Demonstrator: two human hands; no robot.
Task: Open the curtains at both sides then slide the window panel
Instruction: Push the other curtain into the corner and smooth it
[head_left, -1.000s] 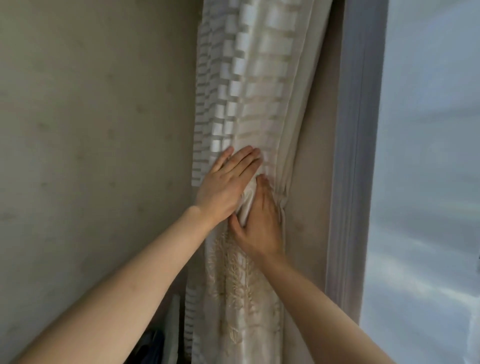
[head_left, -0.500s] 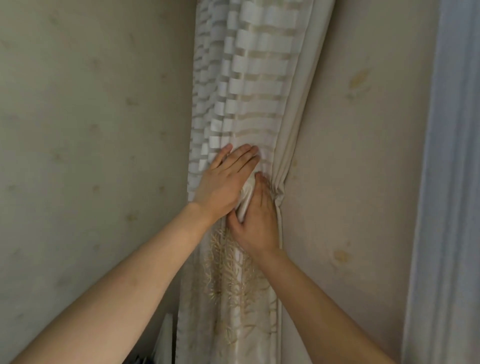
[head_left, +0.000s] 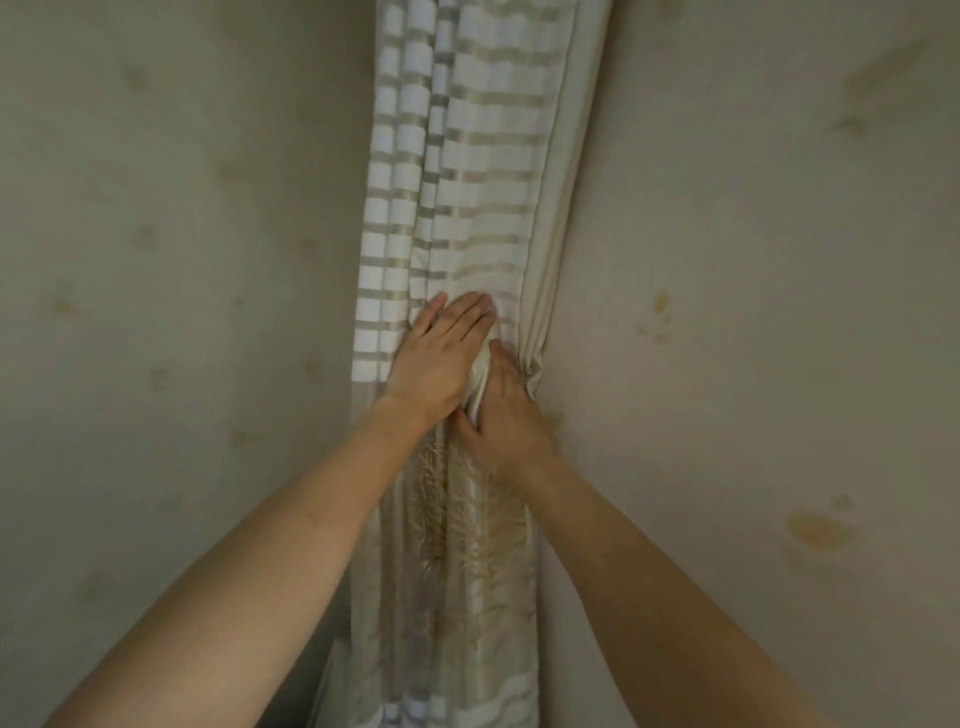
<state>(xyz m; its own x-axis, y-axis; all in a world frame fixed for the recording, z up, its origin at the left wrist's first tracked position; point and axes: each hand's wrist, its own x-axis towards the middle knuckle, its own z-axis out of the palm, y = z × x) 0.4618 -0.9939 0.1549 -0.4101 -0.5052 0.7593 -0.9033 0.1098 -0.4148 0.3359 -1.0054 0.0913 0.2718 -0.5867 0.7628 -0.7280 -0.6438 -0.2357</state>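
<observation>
A cream curtain (head_left: 467, 171) with white and beige stripes hangs bunched into the room corner; its lower part carries a gold branch pattern. My left hand (head_left: 436, 364) lies flat on the gathered folds, fingers together and pointing up. Just below and to the right, my right hand (head_left: 506, 415) pinches a white fold or band of fabric at the curtain's waist, where the cloth is cinched against the wall. No window panel is in view.
Beige walls with yellowish stains stand on both sides, the left wall (head_left: 156, 312) and the right wall (head_left: 753, 312), meeting behind the curtain.
The view has swung left: the window frame and pane at the right edge have left the picture. Both hands stay on the bunched curtain in nearly the same hold.
</observation>
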